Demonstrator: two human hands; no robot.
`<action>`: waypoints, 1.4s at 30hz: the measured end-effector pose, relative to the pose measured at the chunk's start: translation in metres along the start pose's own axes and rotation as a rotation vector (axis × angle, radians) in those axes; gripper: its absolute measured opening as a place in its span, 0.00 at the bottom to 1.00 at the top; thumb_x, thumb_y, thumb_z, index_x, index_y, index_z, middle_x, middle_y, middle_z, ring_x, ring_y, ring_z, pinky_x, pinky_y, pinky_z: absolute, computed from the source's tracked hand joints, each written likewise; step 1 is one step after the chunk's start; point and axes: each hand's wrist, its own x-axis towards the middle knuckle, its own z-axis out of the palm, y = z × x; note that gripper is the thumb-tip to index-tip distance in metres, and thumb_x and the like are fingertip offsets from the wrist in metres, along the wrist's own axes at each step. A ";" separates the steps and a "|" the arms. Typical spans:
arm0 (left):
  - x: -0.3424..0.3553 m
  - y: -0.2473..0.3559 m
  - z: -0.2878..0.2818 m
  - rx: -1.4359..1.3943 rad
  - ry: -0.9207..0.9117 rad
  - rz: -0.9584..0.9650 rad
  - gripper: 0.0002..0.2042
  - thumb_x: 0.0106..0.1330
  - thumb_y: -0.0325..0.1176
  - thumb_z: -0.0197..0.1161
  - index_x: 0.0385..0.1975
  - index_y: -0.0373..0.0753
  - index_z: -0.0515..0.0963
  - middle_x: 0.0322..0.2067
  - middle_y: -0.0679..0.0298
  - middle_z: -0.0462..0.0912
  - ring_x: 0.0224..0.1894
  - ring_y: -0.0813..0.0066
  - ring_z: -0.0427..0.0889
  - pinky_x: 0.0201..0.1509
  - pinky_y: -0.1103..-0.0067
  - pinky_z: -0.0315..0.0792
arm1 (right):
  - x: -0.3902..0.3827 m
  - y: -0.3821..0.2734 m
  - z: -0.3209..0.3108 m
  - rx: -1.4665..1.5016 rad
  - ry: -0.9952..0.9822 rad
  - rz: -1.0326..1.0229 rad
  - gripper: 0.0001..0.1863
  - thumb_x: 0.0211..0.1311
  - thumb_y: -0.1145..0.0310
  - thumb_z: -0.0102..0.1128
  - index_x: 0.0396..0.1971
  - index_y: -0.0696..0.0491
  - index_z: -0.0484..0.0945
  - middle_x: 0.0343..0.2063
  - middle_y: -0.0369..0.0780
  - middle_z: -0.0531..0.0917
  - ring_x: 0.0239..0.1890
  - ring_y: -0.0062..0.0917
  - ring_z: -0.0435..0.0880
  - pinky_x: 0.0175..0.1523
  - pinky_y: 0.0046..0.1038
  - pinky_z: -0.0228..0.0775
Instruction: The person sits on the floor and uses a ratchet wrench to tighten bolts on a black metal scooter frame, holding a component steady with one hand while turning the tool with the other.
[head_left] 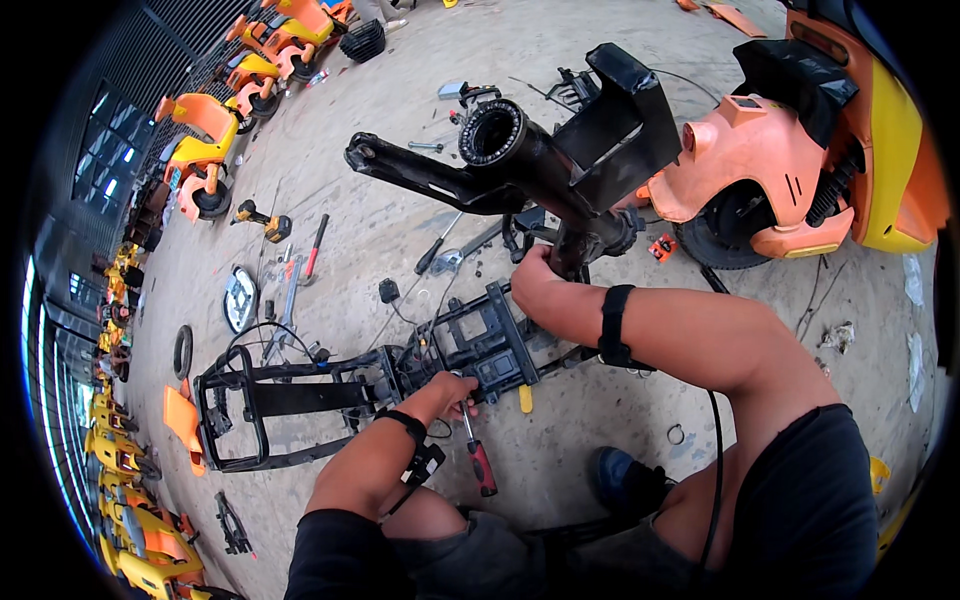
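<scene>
My left hand (452,390) grips a screwdriver with a red handle (479,458), its tip at the black metal frame (300,395) lying on the concrete floor. My right hand (530,282) is closed around the lower end of a black frame column (575,235) that rises toward me, with a round tube opening (492,132) and a boxy bracket (630,110) at its top. Both forearms wear black straps. My knees and a blue shoe (620,478) sit below the frame.
An orange and yellow scooter body (800,150) with its wheel stands at the right. Hand tools, a power drill (262,220) and small parts lie scattered on the floor. More orange and yellow scooter parts line the left side and the back.
</scene>
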 end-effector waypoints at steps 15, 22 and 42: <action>-0.008 0.003 -0.004 1.469 0.177 0.761 0.21 0.52 0.33 0.67 0.47 0.38 0.72 0.34 0.51 0.85 0.40 0.51 0.85 0.42 0.62 0.78 | -0.008 0.004 -0.011 0.076 -0.066 0.006 0.14 0.58 0.63 0.61 0.42 0.50 0.86 0.39 0.41 0.84 0.38 0.41 0.83 0.34 0.52 0.69; -0.016 0.010 0.001 1.463 0.164 0.700 0.24 0.51 0.32 0.69 0.48 0.33 0.71 0.37 0.52 0.85 0.42 0.53 0.85 0.42 0.64 0.79 | -0.014 0.008 -0.020 0.053 -0.089 -0.001 0.13 0.60 0.66 0.59 0.43 0.52 0.85 0.42 0.41 0.82 0.39 0.42 0.83 0.34 0.50 0.70; -0.006 0.006 -0.010 0.738 0.041 0.267 0.14 0.59 0.38 0.63 0.26 0.30 0.78 0.29 0.54 0.84 0.23 0.62 0.86 0.32 0.65 0.81 | -0.013 0.006 -0.020 0.107 -0.026 0.036 0.12 0.61 0.66 0.58 0.42 0.51 0.86 0.40 0.40 0.83 0.39 0.40 0.84 0.35 0.50 0.70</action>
